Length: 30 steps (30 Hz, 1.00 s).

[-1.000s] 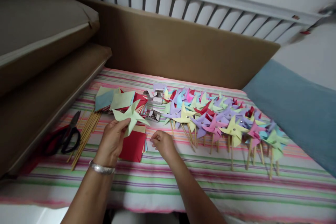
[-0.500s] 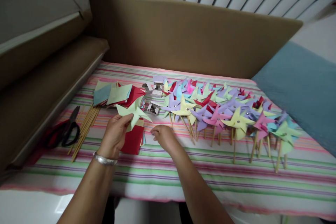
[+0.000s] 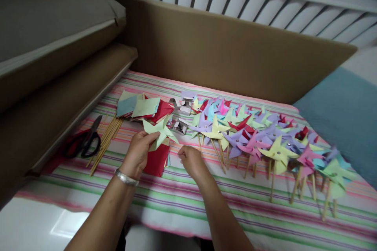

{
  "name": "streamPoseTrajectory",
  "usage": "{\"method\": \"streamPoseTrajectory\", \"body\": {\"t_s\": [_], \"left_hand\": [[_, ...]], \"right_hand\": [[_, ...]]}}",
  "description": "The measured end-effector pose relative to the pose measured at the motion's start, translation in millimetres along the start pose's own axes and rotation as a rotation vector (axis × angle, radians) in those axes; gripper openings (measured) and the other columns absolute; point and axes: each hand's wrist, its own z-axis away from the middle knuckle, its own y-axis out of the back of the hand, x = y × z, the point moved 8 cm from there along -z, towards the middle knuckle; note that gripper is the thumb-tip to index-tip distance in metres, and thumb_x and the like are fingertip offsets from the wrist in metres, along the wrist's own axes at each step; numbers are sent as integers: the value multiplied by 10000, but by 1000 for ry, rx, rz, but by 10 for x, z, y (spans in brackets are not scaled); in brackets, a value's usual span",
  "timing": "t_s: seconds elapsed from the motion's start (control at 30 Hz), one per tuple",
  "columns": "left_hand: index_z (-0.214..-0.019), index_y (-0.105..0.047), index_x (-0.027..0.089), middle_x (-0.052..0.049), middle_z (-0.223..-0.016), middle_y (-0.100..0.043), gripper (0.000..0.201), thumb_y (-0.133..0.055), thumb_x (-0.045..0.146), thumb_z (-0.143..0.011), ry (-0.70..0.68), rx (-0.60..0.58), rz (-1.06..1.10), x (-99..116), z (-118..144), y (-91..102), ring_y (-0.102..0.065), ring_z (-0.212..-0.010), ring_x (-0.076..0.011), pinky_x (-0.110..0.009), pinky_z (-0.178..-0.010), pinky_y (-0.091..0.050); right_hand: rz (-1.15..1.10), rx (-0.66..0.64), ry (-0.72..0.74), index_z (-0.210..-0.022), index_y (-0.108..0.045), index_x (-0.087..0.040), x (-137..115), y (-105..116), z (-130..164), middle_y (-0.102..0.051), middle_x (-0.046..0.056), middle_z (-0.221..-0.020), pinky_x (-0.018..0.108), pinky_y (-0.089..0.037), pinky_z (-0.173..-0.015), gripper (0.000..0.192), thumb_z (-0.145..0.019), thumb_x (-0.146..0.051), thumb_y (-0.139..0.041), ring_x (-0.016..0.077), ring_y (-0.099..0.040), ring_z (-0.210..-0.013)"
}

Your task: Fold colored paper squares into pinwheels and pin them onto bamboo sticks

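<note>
My left hand (image 3: pixel 138 151) pinches a pale green paper pinwheel (image 3: pixel 160 131) near its middle, and its blades fan out over the stacks of paper. No stick shows on it. To the right, apart from the pinwheel, my right hand (image 3: pixel 191 159) is closed with thumb and fingers pressed together; anything between them is too small to make out. Under the pinwheel lies a stack of red paper squares (image 3: pixel 156 160) with other colours at its edge. A small open box (image 3: pixel 180 126) with shiny bits inside stands just beyond my right hand.
Finished pinwheels on sticks (image 3: pixel 255 147) cover the right side of the striped cloth (image 3: pixel 188 200). Wooden sticks (image 3: pixel 107 141) and black-handled scissors (image 3: pixel 88 139) lie left. Coloured paper squares (image 3: pixel 147 108) are piled behind. Brown cushions (image 3: pixel 67 78) rise at the left, a brown board (image 3: pixel 220 43) behind.
The view has tilted and shifted, so everything sits further right in the picture. My left hand keeps the green pinwheel; both hands hold nearly the same pose.
</note>
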Motion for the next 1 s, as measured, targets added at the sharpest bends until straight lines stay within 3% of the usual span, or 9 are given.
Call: {"method": "streamPoseTrajectory", "body": {"t_s": [0.1, 0.17, 0.23, 0.3, 0.37, 0.53, 0.67, 1.0], "left_hand": [[-763, -691, 105, -59, -668, -712, 277, -759, 202, -512, -18, 20, -1, -9, 6, -2, -631, -562, -158, -256, -578, -468], [-776, -695, 109, -55, -666, -711, 301, -769, 200, -499, -28, 36, -9, -36, 11, -21, -630, -565, -155, -260, -592, -470], [-781, -698, 112, -59, -679, -714, 317, -778, 212, -491, -36, 37, -29, -83, 19, -70, -632, -576, -162, -276, -612, -471], [-794, -703, 115, -67, -712, -720, 321, -779, 225, -502, -60, 17, -62, -132, 36, -147, -634, -599, -168, -285, -635, -470], [-799, -708, 118, -69, -739, -723, 302, -771, 230, -525, -91, -15, -100, -178, 64, -241, -630, -617, -166, -279, -642, -464], [-794, -716, 123, -60, -736, -723, 278, -765, 233, -543, -128, -55, -169, -273, 136, -412, -622, -637, -163, -267, -646, -455], [-811, -718, 132, -53, -760, -727, 278, -758, 247, -561, -114, -77, -169, -315, 149, -466, -630, -674, -166, -269, -677, -455], [-780, -724, 151, -35, -736, -730, 217, -752, 230, -579, -72, -123, -156, -314, 148, -440, -614, -619, -136, -230, -613, -434]], "right_hand": [[-218, 43, -22, -765, -603, -165, -52, 287, 77, -631, 22, -660, 227, -453, -547, 137, -754, -151, -467, 145, -619, -608], [-421, 97, 32, -799, -605, -177, -190, 508, 160, -646, 23, -681, 262, -487, -614, 109, -761, -240, -524, 163, -629, -667], [-488, 203, 186, -773, -631, -194, -406, 721, 263, -674, 57, -903, 328, -473, -808, 91, -745, -256, -572, 193, -621, -890], [-461, 275, 271, -727, -656, -211, -555, 806, 339, -585, 56, -1198, 385, -348, -994, 63, -731, -226, -595, 217, -513, -1135], [-459, 286, 269, -710, -669, -218, -595, 772, 349, -452, 28, -1361, 403, -255, -1059, 65, -721, -210, -606, 227, -406, -1251], [-513, 251, 229, -727, -683, -216, -518, 622, 272, -313, 26, -1459, 408, -239, -1066, 79, -725, -226, -604, 237, -274, -1338], [-503, 252, 219, -728, -692, -219, -468, 580, 227, -305, 43, -1464, 431, -176, -1087, 66, -712, -230, -628, 244, -255, -1347], [-508, 245, 169, -721, -679, -217, -371, 514, 166, -368, 51, -1429, 419, -216, -1060, 63, -711, -244, -623, 243, -305, -1321]]}}
